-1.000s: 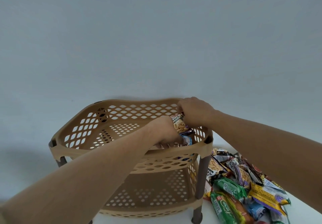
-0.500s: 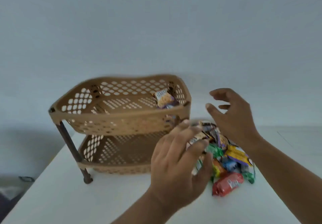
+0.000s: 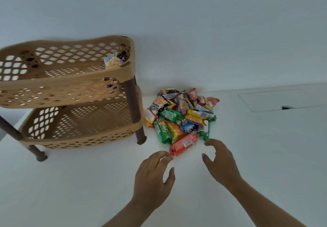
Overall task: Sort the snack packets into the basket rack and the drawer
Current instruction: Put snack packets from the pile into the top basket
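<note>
The snack packets (image 3: pixel 182 115) are lying in 1 loose, overlapping heap on the white counter (image 3: pixel 70 191), just beside the right front leg of the basket rack (image 3: pixel 67 88), so the outer ones are offering the easiest picks. The red packet (image 3: pixel 184 144) is sitting at the heap's near edge, closest to both hands. 1 peanut packet (image 3: pixel 111 61) is leaning at the right end of the rack's upper tier, and a dark-and-blue wrapper is showing through the lattice just below it. The left hand (image 3: pixel 153 175) is hovering above the counter with its fingers spread and loosely bent, holding nothing, fingertips just short of the red packet's near end. The right hand (image 3: pixel 221 163) is hovering opposite with its fingers wide and slightly hooked, likewise holding nothing, index tip near a green wrapper (image 3: pixel 203 134) at the heap's near-right edge. Judgement: the 2 hands are flanking the heap to take the next packet, the red one being likeliest. Sorting is looking barely begun, with most packets waiting in the heap. No drawer is showing in this view; a recessed panel (image 3: pixel 276 99) is lying flush in the counter, well apart to the right
</note>
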A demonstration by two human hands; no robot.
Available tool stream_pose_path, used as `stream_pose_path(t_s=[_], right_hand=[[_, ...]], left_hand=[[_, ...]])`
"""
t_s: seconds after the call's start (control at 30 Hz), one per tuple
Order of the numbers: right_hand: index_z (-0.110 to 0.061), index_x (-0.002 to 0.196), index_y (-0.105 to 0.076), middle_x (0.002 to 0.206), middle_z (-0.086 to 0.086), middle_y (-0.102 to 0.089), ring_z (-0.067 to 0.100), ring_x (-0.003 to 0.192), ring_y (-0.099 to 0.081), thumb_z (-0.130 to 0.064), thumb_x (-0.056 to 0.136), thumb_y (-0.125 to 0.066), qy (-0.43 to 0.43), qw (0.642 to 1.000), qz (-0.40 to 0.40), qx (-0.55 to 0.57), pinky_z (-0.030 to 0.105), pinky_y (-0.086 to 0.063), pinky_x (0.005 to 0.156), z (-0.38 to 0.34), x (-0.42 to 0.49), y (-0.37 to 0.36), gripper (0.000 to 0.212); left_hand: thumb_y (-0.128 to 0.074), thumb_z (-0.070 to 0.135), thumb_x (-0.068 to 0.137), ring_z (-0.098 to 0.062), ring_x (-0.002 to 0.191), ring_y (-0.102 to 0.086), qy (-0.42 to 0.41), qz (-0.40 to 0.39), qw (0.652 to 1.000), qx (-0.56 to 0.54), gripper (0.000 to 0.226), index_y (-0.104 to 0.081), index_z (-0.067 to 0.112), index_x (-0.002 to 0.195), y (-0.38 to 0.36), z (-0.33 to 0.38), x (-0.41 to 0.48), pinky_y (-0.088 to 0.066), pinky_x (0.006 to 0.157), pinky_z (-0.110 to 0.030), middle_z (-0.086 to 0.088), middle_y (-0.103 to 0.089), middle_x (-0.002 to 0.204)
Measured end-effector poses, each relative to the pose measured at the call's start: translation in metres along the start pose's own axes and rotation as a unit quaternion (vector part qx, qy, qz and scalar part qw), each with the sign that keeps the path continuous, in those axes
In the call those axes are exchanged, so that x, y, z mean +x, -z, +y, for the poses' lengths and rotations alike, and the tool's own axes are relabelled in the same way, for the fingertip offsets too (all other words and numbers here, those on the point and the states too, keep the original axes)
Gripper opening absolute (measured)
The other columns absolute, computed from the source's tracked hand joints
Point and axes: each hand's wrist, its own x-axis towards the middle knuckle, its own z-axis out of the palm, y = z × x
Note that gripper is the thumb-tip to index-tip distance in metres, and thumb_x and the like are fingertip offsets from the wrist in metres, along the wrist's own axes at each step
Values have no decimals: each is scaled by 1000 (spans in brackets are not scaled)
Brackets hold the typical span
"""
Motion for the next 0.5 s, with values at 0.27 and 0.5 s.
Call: stream_pose_path(t_s=[0.27,0.5], right_hand=[[-29,133,-47,155,-11,-31,12,140,-31,-27,87,-63,-6,992,-88,-88,29,-32,107,46,9,11,48],[-27,135,-47,154,-4,-34,18,138,-36,-27,85,-67,24,995,-75,-69,32,-33,107,41,59,21,54]], left_hand=[[-71,36,81,-20,115,-60,80,-90,990,68,51,-60,15,126,-39,24,28,-50,91,-33,-1,-63,126],[-65,41,83,-15,111,-57,96,-105,987,69,48,-56,22,127,-63,27,72,-46,90,-27,4,-59,126]])
